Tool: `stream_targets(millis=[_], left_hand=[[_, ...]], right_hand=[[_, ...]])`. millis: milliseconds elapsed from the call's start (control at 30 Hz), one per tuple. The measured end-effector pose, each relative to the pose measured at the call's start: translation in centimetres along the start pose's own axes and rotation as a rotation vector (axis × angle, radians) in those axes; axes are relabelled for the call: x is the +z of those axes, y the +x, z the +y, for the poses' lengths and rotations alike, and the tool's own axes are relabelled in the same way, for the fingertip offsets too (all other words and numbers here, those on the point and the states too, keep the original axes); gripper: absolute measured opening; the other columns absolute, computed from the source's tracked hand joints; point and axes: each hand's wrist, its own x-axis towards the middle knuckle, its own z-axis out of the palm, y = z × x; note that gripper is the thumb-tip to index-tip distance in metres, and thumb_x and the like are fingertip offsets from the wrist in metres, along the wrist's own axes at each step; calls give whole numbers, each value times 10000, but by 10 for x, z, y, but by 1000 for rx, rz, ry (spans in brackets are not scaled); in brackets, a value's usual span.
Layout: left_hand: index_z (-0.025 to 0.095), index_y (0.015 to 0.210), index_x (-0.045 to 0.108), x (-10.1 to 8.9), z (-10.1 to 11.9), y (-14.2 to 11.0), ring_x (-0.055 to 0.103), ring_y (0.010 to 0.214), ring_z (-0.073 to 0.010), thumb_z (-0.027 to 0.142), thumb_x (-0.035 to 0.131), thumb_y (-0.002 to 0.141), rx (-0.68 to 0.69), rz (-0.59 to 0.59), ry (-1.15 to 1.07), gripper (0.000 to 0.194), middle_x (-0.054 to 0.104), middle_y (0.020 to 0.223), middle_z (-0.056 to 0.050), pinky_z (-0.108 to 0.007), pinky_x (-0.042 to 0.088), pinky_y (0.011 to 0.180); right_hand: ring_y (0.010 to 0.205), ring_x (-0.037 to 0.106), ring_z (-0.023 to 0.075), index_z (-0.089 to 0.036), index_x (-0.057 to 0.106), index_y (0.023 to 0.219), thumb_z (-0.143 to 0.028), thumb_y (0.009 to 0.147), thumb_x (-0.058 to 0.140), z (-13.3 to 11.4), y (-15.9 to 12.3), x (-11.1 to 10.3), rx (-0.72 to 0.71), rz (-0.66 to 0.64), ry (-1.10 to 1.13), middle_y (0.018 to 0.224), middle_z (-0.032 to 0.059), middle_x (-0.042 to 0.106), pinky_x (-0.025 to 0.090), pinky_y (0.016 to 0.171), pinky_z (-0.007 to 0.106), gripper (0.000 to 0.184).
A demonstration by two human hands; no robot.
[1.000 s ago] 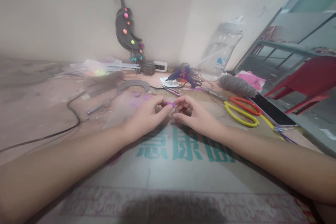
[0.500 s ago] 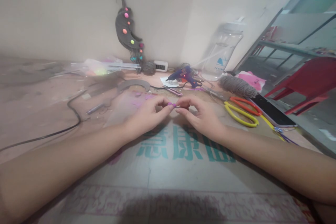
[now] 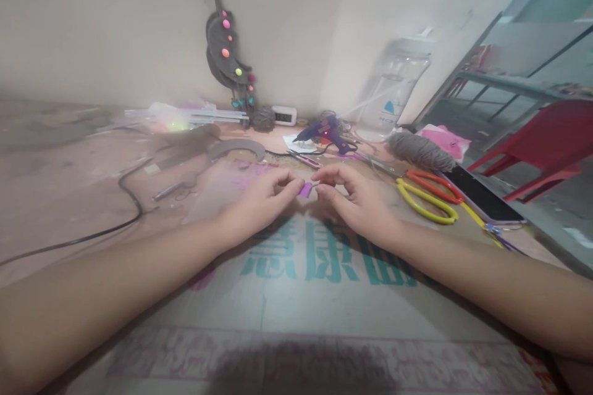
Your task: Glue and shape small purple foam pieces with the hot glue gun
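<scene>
Pale wall (image 3: 296,24) backs a cluttered table (image 3: 83,191); one red chair (image 3: 546,142) stands past its right edge; one bottle (image 3: 393,86), one glue gun (image 3: 324,131) and one pair of scissors (image 3: 428,215) sit around a printed sheet (image 3: 306,315), whose near part spreads between the forearms (image 3: 139,278); above it the left hand (image 3: 262,200) pinches one purple piece (image 3: 306,190); the right hand (image 3: 359,200) curls just beside, its grip unclear.

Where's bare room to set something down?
Bare: teal-printed sheet nearer the camera than the left hand and right hand; pinkish tabletop left of the black cable. Crowded: around the purple glue gun and orange-and-yellow scissors.
</scene>
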Motion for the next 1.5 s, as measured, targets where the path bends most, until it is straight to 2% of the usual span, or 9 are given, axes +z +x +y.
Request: stream_targets(millis=[200, 333, 567, 733, 933, 1300, 1500], left_hand=[[170, 748, 589, 1, -1, 0, 567, 730, -148, 299, 488, 920, 13, 29, 51, 237, 624, 745, 0, -263, 433, 689], [172, 760, 608, 2, 1, -1, 585, 754, -159, 295, 513, 902, 33, 26, 91, 211, 649, 771, -13, -278, 440, 711], [165, 756, 601, 2, 2, -2, 583, 768, -166, 323, 508, 905, 22, 19, 121, 237, 638, 778, -19, -292, 433, 713], [172, 732, 575, 3, 1, -2, 576, 746, -155, 276, 501, 901, 55, 33, 124, 212, 629, 756, -9, -282, 433, 706], [176, 733, 576, 2, 0, -2, 579, 761, -159, 279, 506, 900, 62, 30, 129, 208, 630, 764, -10, -286, 436, 716], [181, 740, 574, 2, 1, -2, 585, 775, -169, 294, 498, 898, 44, 20, 145, 209, 637, 775, -12, -292, 439, 722], [173, 721, 569, 1, 4, -1, 576, 744, -156, 271, 503, 897, 48, 36, 123, 212, 634, 753, -7, -280, 435, 715]], right_hand=[[688, 601, 134, -170, 634, 866, -372, 889, 554, -5, 4, -1, 167, -131, 82, 779, 18, 669, 463, 635, 255, 218], [632, 589, 133, -166, 611, 746, -350, 875, 555, -8, 4, 0, 229, -184, 59, 684, 10, 650, 456, 613, 261, 231], [534, 498, 96, -169, 605, 812, -347, 879, 549, -5, 3, 2, 243, -152, 83, 674, -13, 605, 404, 529, 238, 198], [505, 432, 80, -176, 566, 776, -437, 918, 498, -5, 2, -1, 233, -149, 165, 640, -29, 535, 366, 492, 224, 305], [543, 479, 90, -162, 611, 825, -381, 878, 563, -6, 3, 0, 263, -173, 113, 692, -5, 596, 387, 505, 226, 230], [558, 506, 103, -168, 603, 808, -349, 876, 544, -8, 3, 1, 269, -181, 82, 689, 0, 604, 389, 499, 229, 202], [507, 434, 82, -176, 547, 730, -428, 931, 467, -4, 3, -2, 233, -176, 157, 609, -36, 497, 348, 480, 220, 332]])
